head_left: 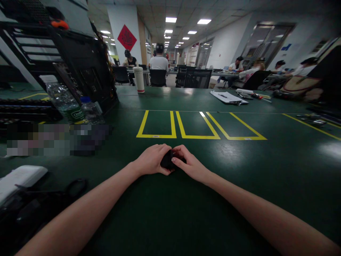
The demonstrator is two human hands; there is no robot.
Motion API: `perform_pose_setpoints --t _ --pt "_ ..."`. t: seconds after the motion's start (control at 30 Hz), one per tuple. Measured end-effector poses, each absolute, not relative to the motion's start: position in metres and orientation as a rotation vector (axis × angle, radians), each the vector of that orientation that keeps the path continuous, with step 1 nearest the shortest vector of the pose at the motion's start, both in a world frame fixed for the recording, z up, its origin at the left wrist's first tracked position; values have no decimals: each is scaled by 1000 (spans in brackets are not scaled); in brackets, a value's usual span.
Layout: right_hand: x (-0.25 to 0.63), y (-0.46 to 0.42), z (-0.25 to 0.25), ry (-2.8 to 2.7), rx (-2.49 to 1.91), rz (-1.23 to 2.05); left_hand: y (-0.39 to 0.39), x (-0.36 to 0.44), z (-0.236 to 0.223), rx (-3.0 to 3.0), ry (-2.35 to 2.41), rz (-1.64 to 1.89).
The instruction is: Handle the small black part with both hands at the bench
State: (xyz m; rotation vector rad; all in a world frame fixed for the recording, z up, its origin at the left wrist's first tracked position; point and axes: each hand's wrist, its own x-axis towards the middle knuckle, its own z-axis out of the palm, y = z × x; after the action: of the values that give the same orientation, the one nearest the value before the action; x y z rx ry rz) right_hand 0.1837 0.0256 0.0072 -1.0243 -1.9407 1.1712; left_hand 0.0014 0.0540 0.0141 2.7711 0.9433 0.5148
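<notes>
A small black object (167, 160) sits between my two hands, low over the green table (170, 213); its kind is too dark to make out. My left hand (154, 159) is wrapped round its left side, thumb below and fingers over the top. From the other side, my right hand (188, 161) reaches in with curled fingers, its thumb and fingertips at the object's right edge. Whether the right fingers grip it or only touch it is hard to see. Just beyond the hands, yellow tape outlines (173, 124) mark the tabletop.
Bottles (62, 96) and a black equipment frame (87, 67) stand at left. Nearer lie a white case (23, 177) and dark cables (76, 185). A white cup (139, 80) and a clipboard (227, 97) are farther back. Several people sit at tables beyond.
</notes>
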Motion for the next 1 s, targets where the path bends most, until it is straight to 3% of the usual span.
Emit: perform_pose_setpoints --t 1.0 --pt "181 27 5 -1942 -961 1124 60 -2 14 2735 989 538"
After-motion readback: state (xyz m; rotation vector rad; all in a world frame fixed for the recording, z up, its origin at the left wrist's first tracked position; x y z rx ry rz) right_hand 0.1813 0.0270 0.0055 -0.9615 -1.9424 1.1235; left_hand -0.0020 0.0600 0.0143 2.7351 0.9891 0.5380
